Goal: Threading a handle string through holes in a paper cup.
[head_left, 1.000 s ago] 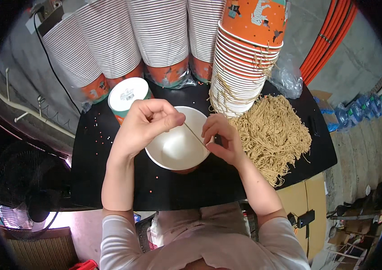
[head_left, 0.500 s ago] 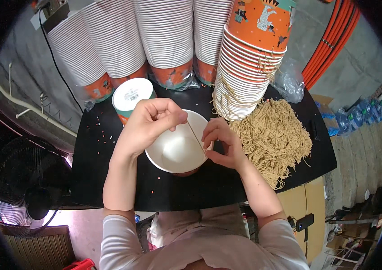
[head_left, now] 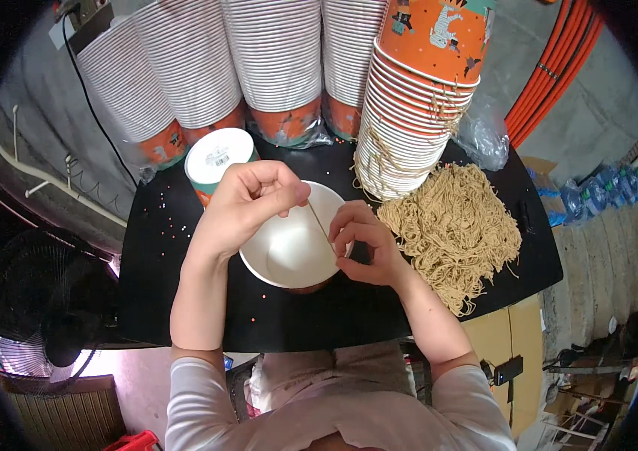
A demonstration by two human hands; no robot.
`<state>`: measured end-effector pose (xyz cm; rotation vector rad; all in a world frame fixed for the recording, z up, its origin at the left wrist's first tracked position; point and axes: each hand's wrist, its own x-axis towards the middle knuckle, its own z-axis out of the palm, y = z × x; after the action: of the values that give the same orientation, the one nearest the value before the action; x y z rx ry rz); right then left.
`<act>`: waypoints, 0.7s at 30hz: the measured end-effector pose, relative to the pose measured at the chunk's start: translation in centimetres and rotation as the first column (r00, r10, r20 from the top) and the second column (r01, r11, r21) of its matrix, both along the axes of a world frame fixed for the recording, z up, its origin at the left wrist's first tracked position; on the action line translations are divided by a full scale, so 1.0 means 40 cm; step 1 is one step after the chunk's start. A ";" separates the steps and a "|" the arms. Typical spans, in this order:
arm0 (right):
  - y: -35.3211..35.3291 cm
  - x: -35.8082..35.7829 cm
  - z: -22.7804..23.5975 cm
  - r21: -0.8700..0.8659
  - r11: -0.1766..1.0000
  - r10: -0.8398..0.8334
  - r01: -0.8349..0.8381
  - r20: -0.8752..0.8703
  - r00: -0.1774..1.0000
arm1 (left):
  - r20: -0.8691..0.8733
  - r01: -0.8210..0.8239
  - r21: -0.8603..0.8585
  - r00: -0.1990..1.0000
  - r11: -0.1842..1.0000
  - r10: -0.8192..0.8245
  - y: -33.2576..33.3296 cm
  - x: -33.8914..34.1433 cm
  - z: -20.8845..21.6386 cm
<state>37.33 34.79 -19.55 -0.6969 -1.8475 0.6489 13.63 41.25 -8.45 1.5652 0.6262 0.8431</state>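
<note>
A thin tan cord (head_left: 319, 223) runs straight between my two hands, across the mouth of a paper bucket (head_left: 280, 252) with a white inside. My left hand (head_left: 253, 204) pinches its upper end above the bucket's far left side. At the bucket's right rim, my right hand (head_left: 370, 244) closes thumb and fingers on the lower end. The bucket stands upright on the black table (head_left: 289, 327), its right rim partly covered by my right hand. Just right of that hand lies a heap of tan cords (head_left: 460, 233).
Tall stacks of nested buckets (head_left: 274, 60) line the back. One orange stack (head_left: 409, 143), draped with loose cords, stands behind the heap. An upturned bucket (head_left: 219, 154) sits behind my left hand. Small beads dot the left table side. A fan (head_left: 56, 323) stands at the left.
My right hand has shifted slightly left along with the cord's lower end. My left hand stays nearly in place, still pinching the cord.
</note>
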 end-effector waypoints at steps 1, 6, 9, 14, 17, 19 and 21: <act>-0.002 0.000 0.000 -0.024 1.000 0.005 -0.005 -0.005 1.000 | 0.013 -0.009 -0.004 1.000 1.000 0.009 0.000 -0.003 -0.001; 0.006 0.009 -0.021 -0.029 1.000 0.009 -0.012 -0.073 0.997 | 0.092 -0.047 -0.017 0.995 0.999 0.049 0.005 -0.006 -0.003; 0.011 -0.004 -0.031 -0.068 0.994 -0.099 0.085 -0.237 0.966 | 0.136 -0.092 0.003 0.987 0.996 0.090 0.004 -0.002 -0.006; 0.031 -0.008 -0.059 -0.488 0.866 -0.324 0.109 -0.382 0.865 | 0.304 -0.268 -0.007 0.917 0.963 0.258 -0.012 0.002 -0.005; 0.014 -0.012 -0.048 -0.744 0.659 -0.359 -0.108 -0.438 0.824 | 0.432 -0.462 0.069 0.813 0.884 0.391 -0.035 0.011 0.005; 0.005 -0.025 -0.022 -0.819 0.453 -0.346 -0.353 -0.526 0.777 | 0.563 -0.537 0.143 0.735 0.832 0.377 -0.042 0.002 0.002; -0.016 -0.051 -0.003 -0.775 0.353 -0.296 -0.524 -0.624 0.723 | 0.675 -0.617 0.171 0.642 0.768 0.365 -0.049 -0.002 -0.003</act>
<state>35.29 34.16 -19.67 -0.8374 -0.6159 1.8989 13.54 39.28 -8.58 1.3314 0.4220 1.9235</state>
